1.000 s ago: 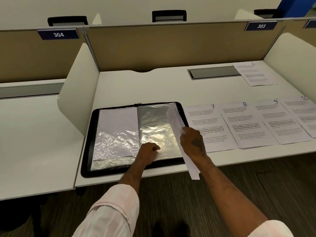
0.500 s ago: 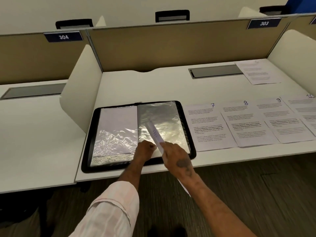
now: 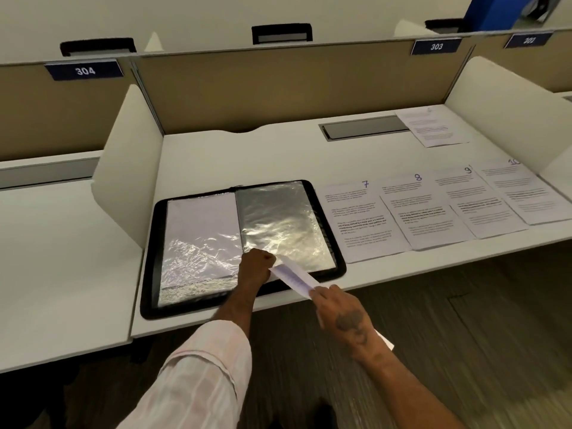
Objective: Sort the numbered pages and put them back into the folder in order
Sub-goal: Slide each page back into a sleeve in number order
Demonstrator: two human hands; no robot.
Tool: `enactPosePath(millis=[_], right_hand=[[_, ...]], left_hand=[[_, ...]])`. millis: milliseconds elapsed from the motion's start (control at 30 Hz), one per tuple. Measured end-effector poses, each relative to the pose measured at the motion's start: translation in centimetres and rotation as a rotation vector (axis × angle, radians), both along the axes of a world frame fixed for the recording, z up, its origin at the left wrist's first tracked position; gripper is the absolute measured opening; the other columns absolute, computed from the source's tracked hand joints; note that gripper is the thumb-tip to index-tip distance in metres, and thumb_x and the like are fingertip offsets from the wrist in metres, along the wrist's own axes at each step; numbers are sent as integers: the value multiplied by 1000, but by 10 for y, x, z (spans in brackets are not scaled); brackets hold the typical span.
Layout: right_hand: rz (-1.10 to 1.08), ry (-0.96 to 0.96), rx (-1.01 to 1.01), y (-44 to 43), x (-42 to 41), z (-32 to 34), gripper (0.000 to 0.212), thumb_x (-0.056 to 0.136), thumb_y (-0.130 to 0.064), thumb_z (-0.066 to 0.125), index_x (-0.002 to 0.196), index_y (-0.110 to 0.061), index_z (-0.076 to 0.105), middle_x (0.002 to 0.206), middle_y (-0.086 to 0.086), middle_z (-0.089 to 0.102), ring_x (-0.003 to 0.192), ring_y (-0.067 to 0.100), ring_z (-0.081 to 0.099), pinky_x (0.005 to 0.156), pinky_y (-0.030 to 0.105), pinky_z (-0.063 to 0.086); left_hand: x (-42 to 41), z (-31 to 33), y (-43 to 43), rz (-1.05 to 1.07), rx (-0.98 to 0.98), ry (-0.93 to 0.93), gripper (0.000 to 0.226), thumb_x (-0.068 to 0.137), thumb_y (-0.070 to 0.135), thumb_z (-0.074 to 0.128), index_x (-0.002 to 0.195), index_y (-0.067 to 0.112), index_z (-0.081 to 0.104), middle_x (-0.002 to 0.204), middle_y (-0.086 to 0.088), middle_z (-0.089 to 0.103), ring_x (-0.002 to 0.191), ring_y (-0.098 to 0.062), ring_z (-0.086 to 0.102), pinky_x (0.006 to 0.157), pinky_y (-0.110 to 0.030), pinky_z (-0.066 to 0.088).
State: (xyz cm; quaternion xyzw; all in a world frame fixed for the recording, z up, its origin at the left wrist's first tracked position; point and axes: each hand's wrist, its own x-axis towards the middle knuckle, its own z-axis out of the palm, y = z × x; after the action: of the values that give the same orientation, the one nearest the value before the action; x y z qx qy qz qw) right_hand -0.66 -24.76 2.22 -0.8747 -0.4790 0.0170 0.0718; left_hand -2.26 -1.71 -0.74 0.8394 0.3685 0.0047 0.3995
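An open black folder [image 3: 151,243] with shiny plastic sleeves lies at the desk's front left. Its left sleeve [image 3: 201,230] holds a white sheet; the right sleeve [image 3: 278,224] looks grey. My left hand [image 3: 255,266] pinches the bottom edge of the right sleeve. My right hand [image 3: 343,314] holds a printed page [image 3: 294,275] seen nearly edge-on, its far end at the sleeve's lower edge beside my left hand. Pages numbered 7 [image 3: 362,218], 8 [image 3: 421,209], 9 [image 3: 476,199] and 10 [image 3: 523,190] lie in an overlapping row to the right.
One more printed page [image 3: 431,125] lies at the back right, next to a grey cable hatch [image 3: 365,126]. White side dividers [image 3: 130,162] flank the desk and a tan panel stands behind. Below the front edge is dark carpet.
My right hand has pulled back and down off the desk's front edge with the page, whose far end now points at the sleeve's bottom opening. My left hand stays on the sleeve's edge.
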Motion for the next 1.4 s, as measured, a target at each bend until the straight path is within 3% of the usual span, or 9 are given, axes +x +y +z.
enactPosePath(millis=[100,267,400,467,567,733,867,1133,1400], right_hand=[[-59,-24,-139,-3,1,2,49,37,-28,98,77,-18,71,67,-3,67,55,12,61,46,25,53],[-61,-59,-318,17,-7,24,33,70,-19,85,96,-6,69,88,11,68,81,25,66,64,37,56],[-78,-79,-267,48,-13,27,45,16,-20,98,43,-13,61,44,5,54,40,18,54,38,22,42],[-79,-64,-392,62,-17,30,33,43,-19,96,59,-11,69,60,8,64,56,21,63,50,25,49],[-107,-60,-474,79,-20,27,16,91,-16,64,106,-8,67,102,10,67,97,25,63,81,32,49],[-116,28,-359,98,-19,21,28,98,-15,50,124,-5,54,117,12,63,109,27,59,92,34,45],[-180,149,-201,98,-7,25,42,94,-37,59,124,-8,56,120,10,61,110,25,59,91,31,45],[-441,513,173,64,29,18,33,96,-14,54,128,-9,60,131,8,58,120,22,53,101,27,40],[-761,966,525,51,43,-3,10,88,-14,68,96,-17,72,95,-7,66,97,14,62,78,21,50]], left_hand=[[-3,3,-3,37,0,-16,25,88,19,57,73,5,72,78,-8,68,80,-23,63,63,-28,39],[-14,6,-7,-32,138,-37,38,89,22,52,52,16,49,63,3,51,72,-22,58,52,-28,27],[-20,8,-11,-131,312,-18,29,100,29,47,92,18,73,102,-4,60,99,-24,59,72,-28,38],[-21,7,-10,-140,358,-15,28,100,29,46,101,18,72,108,-5,60,102,-26,59,76,-30,40],[-25,9,-11,-206,477,4,27,100,25,45,96,14,69,105,-7,59,99,-27,59,73,-33,42],[-28,9,-9,-285,525,32,26,99,26,45,98,13,67,103,-6,58,95,-25,61,69,-31,42],[-28,8,-7,-299,572,32,29,101,27,41,99,16,68,102,-5,58,94,-23,59,72,-35,47],[-27,-2,-18,-289,631,-29,24,97,26,48,90,15,69,88,0,58,82,-20,59,65,-39,54],[-27,-12,-24,-274,696,-70,19,91,25,62,74,17,67,75,3,57,63,-16,56,47,-27,37]])
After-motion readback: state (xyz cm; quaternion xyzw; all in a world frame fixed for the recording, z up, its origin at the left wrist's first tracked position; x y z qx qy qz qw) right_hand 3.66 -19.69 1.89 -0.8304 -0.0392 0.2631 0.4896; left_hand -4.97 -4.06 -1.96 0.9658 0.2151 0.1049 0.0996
